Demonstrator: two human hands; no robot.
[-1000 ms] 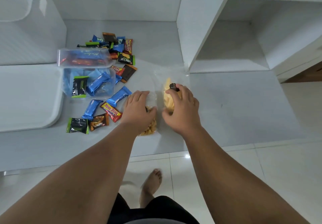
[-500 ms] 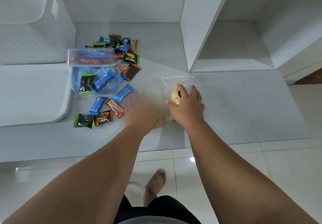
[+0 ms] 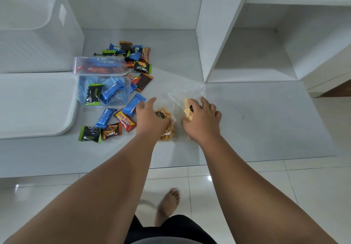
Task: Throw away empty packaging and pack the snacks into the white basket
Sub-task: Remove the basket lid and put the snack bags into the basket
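Observation:
Two clear bags of yellow-orange snacks lie side by side on the low white platform. My left hand grips the left snack bag from above. My right hand grips the right snack bag, whose clear plastic top sticks out beyond my fingers. Left of my hands lie several small wrapped snacks in blue, red, black and brown wrappers. A clear plastic box holds more wrappers. The white basket stands at the far left.
A flat white lid lies in front of the basket. A white shelf unit with open compartments stands at the right. The platform edge drops to a tiled floor, where my bare foot stands.
My left hand has come back onto the left bag and closed on it. My right hand has kept its hold on the right bag.

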